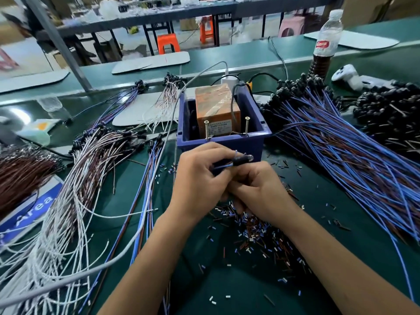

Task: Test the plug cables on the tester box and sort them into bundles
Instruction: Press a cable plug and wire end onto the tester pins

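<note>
My left hand [200, 178] and my right hand [259, 189] meet just in front of the tester box. Between their fingers is one plug cable [241, 160], a black plug with a clear tip and thin blue wires. The left fingers pinch its wires. The right fingers curl under the plug. The tester box is a blue bin [261, 123] holding an orange taped block [218, 110], with two upright screws [247, 125] at its front rim. A big pile of blue and brown plug cables [341, 151] lies on the right. Sorted bundles of white and brown cables [86, 169] lie on the left.
Cut bits of wire insulation [256, 233] litter the green mat below my hands. A grey cable [145, 214] runs from the box to the lower left. A drink bottle [327, 37] stands at the back right beside a white tool [347, 76]. A blue label [34, 208] lies at the left.
</note>
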